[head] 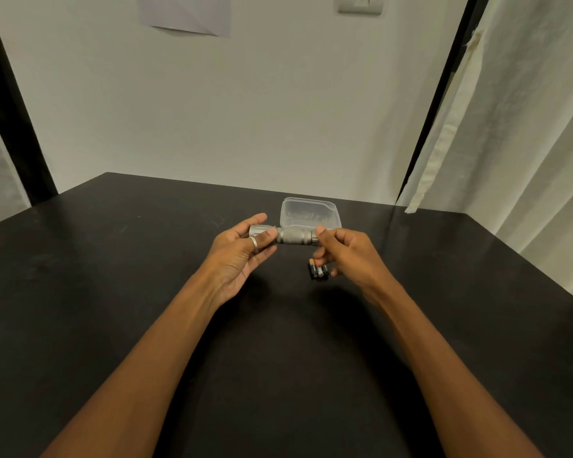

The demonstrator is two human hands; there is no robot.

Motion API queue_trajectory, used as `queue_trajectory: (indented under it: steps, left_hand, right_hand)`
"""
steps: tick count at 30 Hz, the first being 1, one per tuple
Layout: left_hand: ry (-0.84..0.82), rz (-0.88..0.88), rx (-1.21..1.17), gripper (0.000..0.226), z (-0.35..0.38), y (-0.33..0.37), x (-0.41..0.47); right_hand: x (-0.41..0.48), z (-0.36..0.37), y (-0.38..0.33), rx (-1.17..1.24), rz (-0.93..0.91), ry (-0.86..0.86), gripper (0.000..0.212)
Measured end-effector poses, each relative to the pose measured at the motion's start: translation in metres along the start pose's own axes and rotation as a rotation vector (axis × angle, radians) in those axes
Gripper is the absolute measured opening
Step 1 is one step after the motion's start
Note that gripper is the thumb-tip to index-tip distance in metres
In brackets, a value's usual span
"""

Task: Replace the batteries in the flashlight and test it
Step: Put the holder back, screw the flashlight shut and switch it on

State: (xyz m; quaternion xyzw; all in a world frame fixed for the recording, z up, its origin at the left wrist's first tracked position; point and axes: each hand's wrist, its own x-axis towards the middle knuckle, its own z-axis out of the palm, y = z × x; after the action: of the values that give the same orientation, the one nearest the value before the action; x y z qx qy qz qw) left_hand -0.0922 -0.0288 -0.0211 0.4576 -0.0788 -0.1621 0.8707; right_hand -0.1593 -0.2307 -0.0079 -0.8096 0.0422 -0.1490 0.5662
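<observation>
A short silver flashlight (pixel 293 236) lies level in the air above the black table (pixel 113 259), its wide head to the left. My left hand (pixel 242 251) holds the head between thumb and fingers; a ring is on the thumb. My right hand (pixel 348 251) pinches the tail end with thumb and fingertips. A few loose batteries (pixel 318 270) lie side by side on the table just below my right hand, partly hidden by its fingers.
A clear plastic box (pixel 310 213) with small dark items inside stands just behind the flashlight. A white wall rises behind the table, with a black post and pale curtains at the right and a black post at the left.
</observation>
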Motion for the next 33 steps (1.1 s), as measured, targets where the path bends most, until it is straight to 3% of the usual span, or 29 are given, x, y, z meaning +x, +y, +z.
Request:
queue_trajectory:
  steps: [2,5,8,14,18,22,29,33]
  left_hand:
    - [0.003,-0.001,0.005,0.048,-0.0003,-0.0005,0.0002]
    - [0.014,0.001,0.001,0.047,-0.0014,-0.0006,0.0008]
    - [0.014,0.001,-0.005,0.055,-0.0013,-0.0001,0.0007]
    - [-0.005,-0.004,0.005,0.061,-0.0022,-0.0015,0.0011]
    - [0.015,0.002,0.005,0.062,-0.0019,-0.0008,0.0021]
    - [0.013,0.000,0.012,0.062,-0.0011,-0.0008,0.0013]
    - [0.003,-0.007,0.013,0.060,0.0008,-0.0002,-0.0005]
    - [0.023,-0.009,0.004,0.052,0.0001,-0.0005,0.0009]
  right_hand:
    - [0.0005,0.0007,0.0006,-0.002,0.002,0.008,0.034]
    - [0.0009,-0.0034,0.0005,0.099,-0.022,-0.036,0.018]
    - [0.0012,-0.0053,0.0011,0.107,-0.022,-0.045,0.016]
    - [-0.0002,0.0038,0.0004,-0.035,0.018,0.010,0.045]
    - [0.0013,-0.0013,-0.0004,0.086,-0.017,-0.031,0.021]
    - [0.0011,-0.0034,0.0012,0.097,-0.027,-0.047,0.017]
    - [-0.0017,0.0042,-0.0015,-0.071,0.020,0.021,0.047]
    - [-0.0008,-0.0016,-0.0010,0.062,-0.004,-0.034,0.023]
